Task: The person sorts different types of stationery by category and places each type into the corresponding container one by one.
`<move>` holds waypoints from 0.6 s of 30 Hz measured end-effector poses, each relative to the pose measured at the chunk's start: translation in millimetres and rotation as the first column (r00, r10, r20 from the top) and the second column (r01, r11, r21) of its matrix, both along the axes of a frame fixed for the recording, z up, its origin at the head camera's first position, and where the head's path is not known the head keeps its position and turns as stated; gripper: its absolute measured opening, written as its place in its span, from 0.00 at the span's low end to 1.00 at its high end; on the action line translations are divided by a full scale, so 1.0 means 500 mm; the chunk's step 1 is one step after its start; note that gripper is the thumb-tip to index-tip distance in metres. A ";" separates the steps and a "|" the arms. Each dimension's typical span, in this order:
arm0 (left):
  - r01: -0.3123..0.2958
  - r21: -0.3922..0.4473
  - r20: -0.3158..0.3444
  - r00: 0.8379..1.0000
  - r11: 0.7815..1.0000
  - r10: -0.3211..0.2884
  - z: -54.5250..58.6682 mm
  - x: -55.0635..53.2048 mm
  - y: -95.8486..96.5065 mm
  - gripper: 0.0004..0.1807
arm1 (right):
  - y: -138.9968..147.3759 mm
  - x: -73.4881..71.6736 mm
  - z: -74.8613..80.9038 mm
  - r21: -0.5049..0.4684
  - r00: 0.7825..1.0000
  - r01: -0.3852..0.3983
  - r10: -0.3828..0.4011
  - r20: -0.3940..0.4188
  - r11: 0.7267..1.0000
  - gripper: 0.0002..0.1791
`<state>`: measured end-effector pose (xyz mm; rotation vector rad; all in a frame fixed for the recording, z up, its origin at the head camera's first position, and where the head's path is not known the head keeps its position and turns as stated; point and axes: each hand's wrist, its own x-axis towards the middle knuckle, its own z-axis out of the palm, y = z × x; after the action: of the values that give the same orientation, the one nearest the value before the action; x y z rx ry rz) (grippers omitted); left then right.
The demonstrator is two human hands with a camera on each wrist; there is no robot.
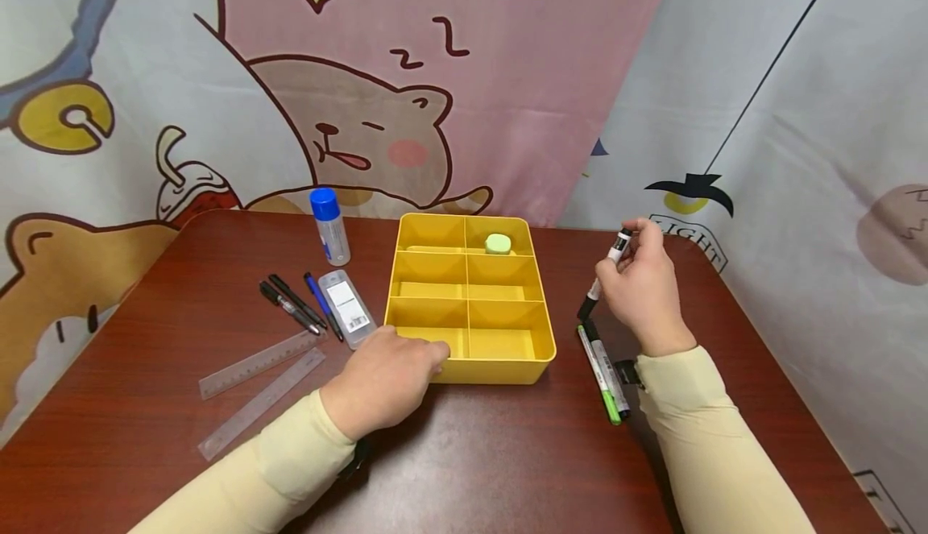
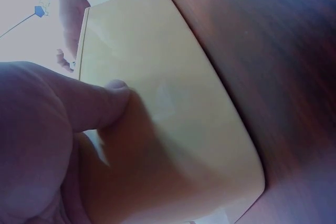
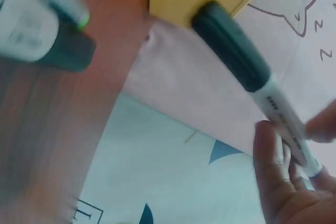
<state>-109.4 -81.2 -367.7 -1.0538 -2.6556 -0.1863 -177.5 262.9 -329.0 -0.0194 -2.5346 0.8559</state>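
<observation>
A yellow divided organizer box (image 1: 493, 372) sits mid-table. My left hand (image 1: 387, 381) grips its front left corner, the thumb pressed on the outer wall (image 2: 173, 93) and the other fingers over the rim. To the right of the box, my right hand (image 1: 645, 288) pinches a white marker with a black cap (image 3: 275, 106) between thumb and fingers. The marker is tilted, its capped end pointing down. Below it on the table lie a thin green-ended pen (image 1: 598, 374) and a dark-capped marker (image 1: 609, 369), side by side. A pale green rounded block (image 1: 498, 244) is in the back right compartment.
Left of the box stands a blue-capped clear bottle (image 1: 330, 232). Near it lie a clear case with a white label (image 1: 348, 308), a blue pen (image 1: 322, 305), two black pens (image 1: 290, 306) and two clear rulers (image 1: 261, 403). A printed curtain hangs behind the table.
</observation>
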 end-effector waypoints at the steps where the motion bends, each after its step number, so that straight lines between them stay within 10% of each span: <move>1: 0.001 0.002 -0.004 1.000 1.000 -0.001 0.000 0.000 0.000 0.18 | -0.003 0.001 0.000 -0.023 0.999 -0.003 0.001 -0.046 1.000 0.29; 18: 0.005 0.012 -0.014 1.000 1.000 -0.005 -0.004 -0.003 -0.001 0.19 | -0.064 0.005 -0.020 -0.380 0.943 -0.207 0.081 -0.323 0.902 0.28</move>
<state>-110.7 -81.9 -369.5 -1.0539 -2.6370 -0.1946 -175.2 230.8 -339.1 0.1587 -2.0551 1.3310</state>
